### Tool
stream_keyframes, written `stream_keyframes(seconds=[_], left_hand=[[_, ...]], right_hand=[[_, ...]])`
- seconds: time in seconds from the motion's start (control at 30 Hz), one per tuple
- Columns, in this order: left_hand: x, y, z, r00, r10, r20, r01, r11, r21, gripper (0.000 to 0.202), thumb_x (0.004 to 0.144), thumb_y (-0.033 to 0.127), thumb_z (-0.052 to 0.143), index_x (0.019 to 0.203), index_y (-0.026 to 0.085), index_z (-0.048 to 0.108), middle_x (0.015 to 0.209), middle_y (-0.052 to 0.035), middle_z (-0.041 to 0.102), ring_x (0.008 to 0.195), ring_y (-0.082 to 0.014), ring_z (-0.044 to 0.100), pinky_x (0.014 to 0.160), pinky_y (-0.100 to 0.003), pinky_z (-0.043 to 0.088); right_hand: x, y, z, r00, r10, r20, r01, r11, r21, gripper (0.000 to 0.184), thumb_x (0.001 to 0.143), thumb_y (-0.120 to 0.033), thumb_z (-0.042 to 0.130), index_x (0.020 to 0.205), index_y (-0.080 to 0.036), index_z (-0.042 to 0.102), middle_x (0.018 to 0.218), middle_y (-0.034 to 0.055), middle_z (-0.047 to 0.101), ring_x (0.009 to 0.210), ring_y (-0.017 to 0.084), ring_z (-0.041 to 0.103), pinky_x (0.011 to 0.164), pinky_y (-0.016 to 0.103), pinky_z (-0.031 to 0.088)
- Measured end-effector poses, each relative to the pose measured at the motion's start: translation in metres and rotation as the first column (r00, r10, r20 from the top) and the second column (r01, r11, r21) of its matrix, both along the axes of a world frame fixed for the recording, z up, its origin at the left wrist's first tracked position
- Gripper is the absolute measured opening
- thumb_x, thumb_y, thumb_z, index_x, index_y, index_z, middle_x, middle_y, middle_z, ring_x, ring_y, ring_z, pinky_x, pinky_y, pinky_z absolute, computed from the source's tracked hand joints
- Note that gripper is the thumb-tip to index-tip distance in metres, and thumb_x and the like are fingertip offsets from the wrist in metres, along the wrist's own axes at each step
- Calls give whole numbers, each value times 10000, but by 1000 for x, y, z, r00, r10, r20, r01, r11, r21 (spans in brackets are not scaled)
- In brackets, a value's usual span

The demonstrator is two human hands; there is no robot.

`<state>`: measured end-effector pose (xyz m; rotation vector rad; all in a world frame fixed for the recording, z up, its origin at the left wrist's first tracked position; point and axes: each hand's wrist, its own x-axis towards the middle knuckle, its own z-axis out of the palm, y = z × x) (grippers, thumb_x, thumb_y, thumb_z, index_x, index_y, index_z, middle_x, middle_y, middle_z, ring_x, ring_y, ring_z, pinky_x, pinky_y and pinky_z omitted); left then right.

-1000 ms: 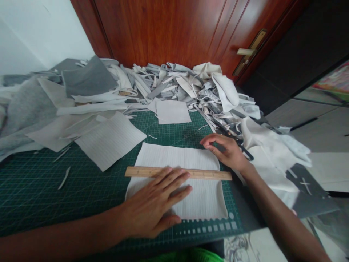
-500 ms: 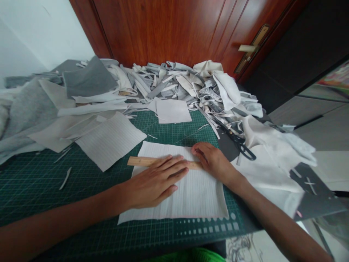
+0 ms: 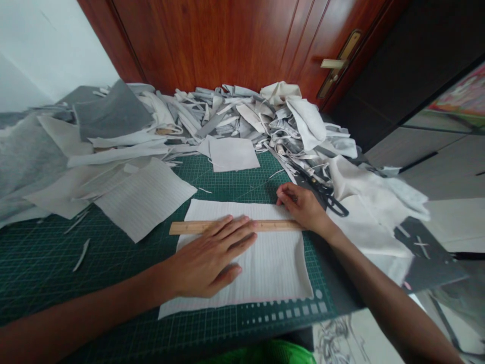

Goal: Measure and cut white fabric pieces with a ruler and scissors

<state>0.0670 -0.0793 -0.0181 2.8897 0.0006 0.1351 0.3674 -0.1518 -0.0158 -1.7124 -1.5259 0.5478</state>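
Observation:
A white ribbed cloth piece (image 3: 265, 273) lies flat on the green cutting mat (image 3: 125, 293), with a wooden ruler (image 3: 273, 225) across its upper part. My left hand (image 3: 212, 258) rests flat over the ruler and cloth, fingers stretched out. Over the ruler's right end, near the cloth's upper right corner, is my right hand (image 3: 303, 205). Its fingers are curled and pinched together; whatever they hold, if anything, is hidden.
Heaped cloth scraps (image 3: 227, 114) line the back against a wooden door (image 3: 212, 45). Another ribbed piece (image 3: 146, 197) lies left, a small white piece (image 3: 234, 154) behind. Black-handled scissors (image 3: 333, 202) lie right, beside pale cloth (image 3: 364, 217).
My right hand has moved right and slightly away along the ruler, exposing more of its right part. My left hand stays pressed on the ruler. The view has shifted slightly.

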Motion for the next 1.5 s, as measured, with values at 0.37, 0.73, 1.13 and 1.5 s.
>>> stream_keyframes(seconds=[0.37, 0.73, 1.13, 1.5], left_hand=[[16, 9, 0, 998, -57, 11, 57, 998, -8, 717, 1045, 396, 528, 1667, 194, 235, 1744, -86, 238, 1624, -266, 194, 1332, -478, 170], [15, -1, -2, 995, 37, 88, -38, 999, 9, 554, 1007, 241, 499, 1548, 129, 451, 1654, -126, 422, 1568, -311, 298, 1282, -523, 306], [10, -21, -4, 993, 90, 73, -88, 996, -30, 555, 1022, 276, 502, 1540, 82, 452, 1650, -172, 411, 1567, -319, 309, 1267, -494, 366], [12, -19, -10, 981, 147, 130, -148, 989, -2, 505, 1042, 233, 422, 1517, 71, 481, 1643, -175, 432, 1573, -307, 316, 1293, -525, 333]], right_hand=[[16, 2, -2, 957, 90, -274, -128, 984, -122, 395, 964, -610, 582, 951, -216, 570, 765, 7, 692, 598, 120, 512, 578, 282, 413], [-23, -2, -9, 976, -2, 218, -41, 981, 192, 100, 1008, -202, 529, 981, -211, 625, 903, 58, 713, 834, 203, 646, 780, 347, 482], [-29, 2, -13, 930, 321, 182, -358, 903, 238, 87, 1037, -159, 536, 994, -207, 595, 984, 73, 654, 950, 202, 622, 863, 355, 503], [-33, 2, -17, 935, 282, 216, -328, 918, 222, 104, 1037, -165, 516, 1004, -215, 600, 1018, 91, 623, 977, 224, 611, 872, 388, 521]])
